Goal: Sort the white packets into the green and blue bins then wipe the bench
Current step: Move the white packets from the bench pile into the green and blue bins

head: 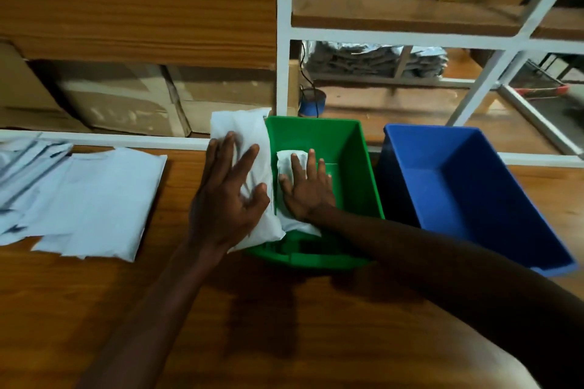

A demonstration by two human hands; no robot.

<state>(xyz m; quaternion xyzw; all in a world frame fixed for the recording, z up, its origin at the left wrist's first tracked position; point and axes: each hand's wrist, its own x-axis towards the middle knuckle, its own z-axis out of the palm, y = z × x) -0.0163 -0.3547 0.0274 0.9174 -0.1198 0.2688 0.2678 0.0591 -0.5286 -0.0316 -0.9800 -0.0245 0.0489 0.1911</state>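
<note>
A green bin stands on the wooden bench, with a blue bin right of it. A large white packet leans over the green bin's left wall. My left hand lies flat on it with fingers spread. Inside the green bin my right hand presses down with straight fingers on a smaller white packet. A pile of white packets lies on the bench at the left. The blue bin holds nothing that I can see.
White shelving rises behind the bench, with cardboard boxes behind its lower rail. A blue roll with a dark cable sits just behind the green bin. Bare wood stretches along the near side of the bench.
</note>
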